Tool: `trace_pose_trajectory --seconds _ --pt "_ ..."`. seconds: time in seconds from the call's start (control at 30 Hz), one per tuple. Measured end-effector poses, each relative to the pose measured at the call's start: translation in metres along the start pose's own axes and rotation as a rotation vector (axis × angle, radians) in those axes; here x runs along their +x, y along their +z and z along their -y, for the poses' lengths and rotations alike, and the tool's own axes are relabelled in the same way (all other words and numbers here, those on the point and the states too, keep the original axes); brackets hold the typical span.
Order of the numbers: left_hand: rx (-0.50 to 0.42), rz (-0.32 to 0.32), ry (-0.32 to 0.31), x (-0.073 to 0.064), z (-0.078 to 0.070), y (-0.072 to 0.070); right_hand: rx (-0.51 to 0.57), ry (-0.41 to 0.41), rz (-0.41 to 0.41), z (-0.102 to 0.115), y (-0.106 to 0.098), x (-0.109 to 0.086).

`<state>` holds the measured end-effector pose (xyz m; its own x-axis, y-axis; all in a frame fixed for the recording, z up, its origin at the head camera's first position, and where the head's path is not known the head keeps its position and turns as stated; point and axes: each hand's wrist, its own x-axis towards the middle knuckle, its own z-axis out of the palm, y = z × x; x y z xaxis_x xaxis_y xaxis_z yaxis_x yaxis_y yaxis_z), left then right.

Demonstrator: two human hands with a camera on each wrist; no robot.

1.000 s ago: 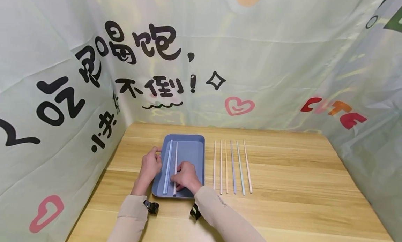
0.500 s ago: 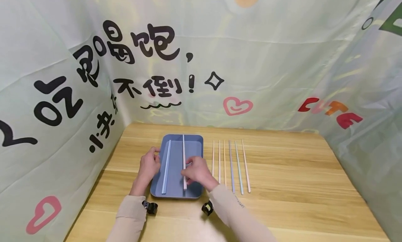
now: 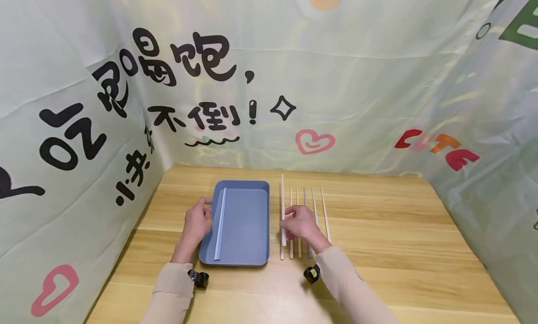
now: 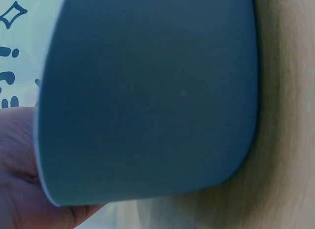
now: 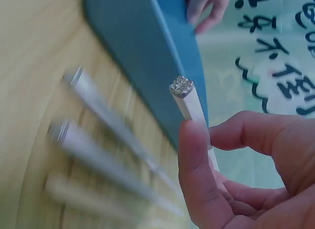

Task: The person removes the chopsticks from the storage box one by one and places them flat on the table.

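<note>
My left hand (image 3: 197,221) holds the left rim of a blue-grey rectangular tray (image 3: 248,221); the left wrist view shows the tray's outer wall (image 4: 152,101) with part of the hand beyond it. Light blue chopsticks (image 3: 220,226) lie lengthwise inside, near the tray's left side. Just right of the tray, my right hand (image 3: 300,221) pinches a pale pinkish-white chopstick (image 3: 283,193) between thumb and fingers near its thick end. Up close, that chopstick (image 5: 191,103) has a patterned silver end cap and is raised over others on the table.
A row of pastel chopsticks lies right of the tray, partly under my right hand: a yellow one (image 3: 297,195), a purple one (image 3: 305,198), a pink one (image 3: 325,212) and several more. Printed fabric walls (image 3: 361,95) enclose the wooden table (image 3: 399,230).
My right hand has lifted the pale chopstick out of the tray and carried it right, to the left end of the row. My left hand has stayed at the tray's rim.
</note>
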<state>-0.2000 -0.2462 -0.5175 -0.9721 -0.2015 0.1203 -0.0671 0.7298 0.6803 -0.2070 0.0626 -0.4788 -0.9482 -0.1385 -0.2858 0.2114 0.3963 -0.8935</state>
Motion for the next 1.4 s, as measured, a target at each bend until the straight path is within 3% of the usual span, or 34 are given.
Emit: trace_pose_trajectory --seconds 0.3,0.67,1.07,1.4 --pt "-0.002 -0.006 0.007 -0.001 -0.001 -0.001 -0.08 0.027 -0.069 -0.027 -0.047 -0.003" --pt "-0.008 0.001 0.006 -0.001 0.0 0.0 -0.144 0.045 -0.103 -0.049 -0.086 -0.012" --pt "-0.005 0.0 0.004 -0.001 0.0 -0.002 -0.205 0.075 -0.165 -0.075 -0.118 -0.017" --pt "-0.008 0.005 -0.002 0.0 0.002 0.001 -0.253 0.094 -0.159 -0.086 -0.126 -0.016"
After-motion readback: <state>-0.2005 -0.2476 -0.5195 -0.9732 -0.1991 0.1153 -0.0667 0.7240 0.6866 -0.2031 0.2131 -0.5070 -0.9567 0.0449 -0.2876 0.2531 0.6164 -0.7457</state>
